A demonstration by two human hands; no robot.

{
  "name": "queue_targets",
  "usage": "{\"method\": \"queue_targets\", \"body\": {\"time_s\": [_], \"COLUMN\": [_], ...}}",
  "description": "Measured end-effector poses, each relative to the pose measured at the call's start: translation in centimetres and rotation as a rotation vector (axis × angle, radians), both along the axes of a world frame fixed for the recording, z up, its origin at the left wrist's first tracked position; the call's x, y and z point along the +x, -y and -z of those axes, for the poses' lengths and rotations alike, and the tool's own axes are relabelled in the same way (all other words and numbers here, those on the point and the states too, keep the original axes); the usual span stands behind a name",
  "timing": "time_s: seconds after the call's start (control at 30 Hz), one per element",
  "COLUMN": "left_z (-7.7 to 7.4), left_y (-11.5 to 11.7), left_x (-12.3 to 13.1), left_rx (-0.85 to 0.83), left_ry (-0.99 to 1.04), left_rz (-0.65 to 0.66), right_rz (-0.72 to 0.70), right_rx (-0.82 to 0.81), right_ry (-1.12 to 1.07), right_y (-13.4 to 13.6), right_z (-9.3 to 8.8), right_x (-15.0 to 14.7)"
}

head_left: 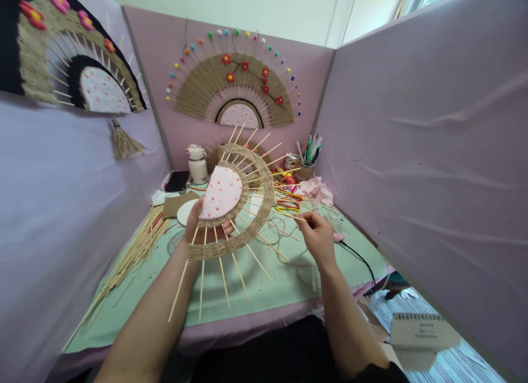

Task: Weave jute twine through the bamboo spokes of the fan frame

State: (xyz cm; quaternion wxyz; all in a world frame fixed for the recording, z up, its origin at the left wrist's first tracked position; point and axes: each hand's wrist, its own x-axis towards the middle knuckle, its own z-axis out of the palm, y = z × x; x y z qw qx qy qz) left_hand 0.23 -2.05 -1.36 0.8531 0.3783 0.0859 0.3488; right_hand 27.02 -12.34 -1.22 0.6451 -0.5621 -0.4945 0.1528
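Observation:
My left hand (pixel 196 223) grips a half-round woven fan (pixel 269 193) by its straight edge, the thumb in front and the fingers behind. The fan has a pink dotted cloth centre (pixel 223 193), two bands of woven twine and thin wooden sticks that spread outward like rays. It is held tilted above the table, its curved side facing right. My right hand (pixel 317 237) is closed in a pinch at the tip of one of the fan's sticks (pixel 284 213), on the right. Loose twine (pixel 280 240) lies in loops on the table below the fan.
Loose sticks (pixel 132 256) lie in a bundle at left. Behind stand a white bottle (pixel 198 165), a black phone (pixel 177 181) and a tool cup (pixel 305 171). A pink glue gun (pixel 338 237) with a black cord lies right. Finished fans (pixel 198 88) hang on the partitions.

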Motion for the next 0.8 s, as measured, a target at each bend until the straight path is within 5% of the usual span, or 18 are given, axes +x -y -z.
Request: {"method": "queue_targets", "body": {"time_s": [0.37,0.8], "left_z": [-0.4,0.4], "left_y": [-1.1,-1.0], "left_x": [-0.5,-0.2], "left_rx": [-0.084,0.086], "left_ry": [0.058,0.019], "left_rz": [-0.087,0.039], "right_rz": [0.123,-0.007], "right_rx": [0.133,0.111], "right_ry": [0.088,-0.003], "right_y": [0.1,-0.5], "right_z": [0.6,0.7], "right_x": [1.0,0.1]}}
